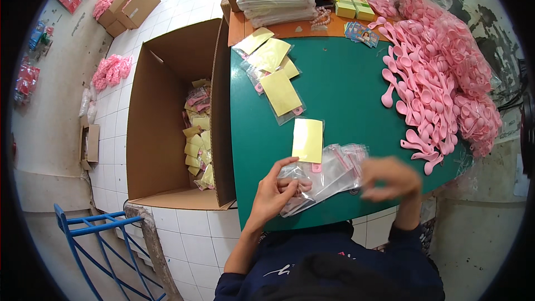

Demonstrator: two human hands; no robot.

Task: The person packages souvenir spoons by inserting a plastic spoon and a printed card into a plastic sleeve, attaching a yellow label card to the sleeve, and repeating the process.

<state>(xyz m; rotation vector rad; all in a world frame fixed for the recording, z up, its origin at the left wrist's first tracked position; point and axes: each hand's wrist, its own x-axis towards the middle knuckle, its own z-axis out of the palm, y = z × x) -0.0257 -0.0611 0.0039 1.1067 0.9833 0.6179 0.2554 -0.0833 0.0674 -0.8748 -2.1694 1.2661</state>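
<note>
My left hand (274,192) is closed, its fingertips pinching a clear plastic bag (290,174) near the front edge of the green table. Just beyond those fingers lies a yellow card (307,140), and a pink spoon handle (316,167) pokes out below it. Whether both are inside the bag I cannot tell. A fanned stack of clear zip bags (334,174) with pink strips rests to the right, partly under the left hand. Over the right end of the stack is my right hand (392,178), its fingers curled and smeared by motion.
Several filled bags with yellow cards (280,93) lie at the table's far left. Pink spoons (426,95) heap along the right side. Left of the table stands a deep cardboard box (173,50) holding more filled bags. A stack of clear bags (276,3) sits at the back.
</note>
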